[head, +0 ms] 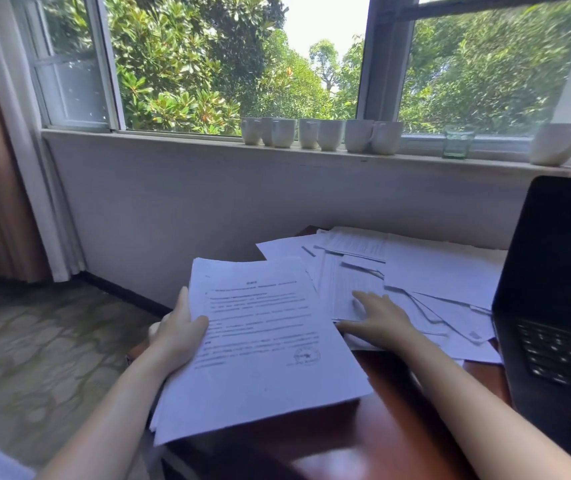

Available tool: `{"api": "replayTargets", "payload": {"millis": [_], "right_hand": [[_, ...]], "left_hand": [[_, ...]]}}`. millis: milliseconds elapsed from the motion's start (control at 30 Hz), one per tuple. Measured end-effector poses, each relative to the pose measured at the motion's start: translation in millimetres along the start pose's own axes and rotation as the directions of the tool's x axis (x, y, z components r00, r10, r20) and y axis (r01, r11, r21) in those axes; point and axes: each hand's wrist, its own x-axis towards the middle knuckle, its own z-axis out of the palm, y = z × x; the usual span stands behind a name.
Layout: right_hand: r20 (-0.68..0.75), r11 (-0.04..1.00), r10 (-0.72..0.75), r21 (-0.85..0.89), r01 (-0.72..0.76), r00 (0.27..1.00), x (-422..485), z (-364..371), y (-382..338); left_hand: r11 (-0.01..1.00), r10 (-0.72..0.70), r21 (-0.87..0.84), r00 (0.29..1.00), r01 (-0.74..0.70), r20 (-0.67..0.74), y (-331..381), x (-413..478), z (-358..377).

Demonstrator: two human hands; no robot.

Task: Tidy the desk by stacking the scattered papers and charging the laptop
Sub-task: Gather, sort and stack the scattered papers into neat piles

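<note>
My left hand grips a thick stack of printed papers by its left edge, thumb on top, above the near left corner of the reddish-brown desk. My right hand lies flat with straight fingers on loose sheets scattered over the back of the desk. An open black laptop with a dark screen stands at the right edge. No charger cable is in view.
Several white mugs and a green glass line the windowsill behind the desk. A curtain hangs at the left. Patterned carpet covers the floor left of the desk.
</note>
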Motion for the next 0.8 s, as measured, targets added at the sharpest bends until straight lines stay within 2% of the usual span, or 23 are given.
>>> {"api": "replayTargets", "payload": {"millis": [167,500,567,667,733,800], "right_hand": [[-0.097,0.999,0.028,-0.04,-0.032,0.995,3,-1,-12],[-0.198,0.914,-0.201,-0.39,0.111,0.959,9,-9,-2],[-0.234,0.937,-0.155,-0.341,0.068,0.96,11,-9,7],[-0.364,0.979,-0.048,-0.204,-0.029,0.93,8,-9,14],[-0.499,0.994,-0.026,-0.108,-0.032,0.866,6,-11,16],[-0.641,0.999,-0.051,-0.04,0.033,0.766,4,-14,13]], "left_hand": [[0.999,0.027,0.022,1.0,-0.027,-0.006,-4,0,1],[0.998,0.065,-0.024,0.998,-0.065,0.014,-2,-4,-2],[0.997,0.074,-0.024,0.997,-0.074,0.012,-2,-4,-2],[0.997,0.075,-0.021,0.997,-0.075,0.002,-1,-5,-3],[0.997,0.065,-0.038,0.998,-0.064,0.008,2,-8,-4],[0.997,0.051,-0.056,0.999,-0.05,0.01,4,-8,-5]]}}
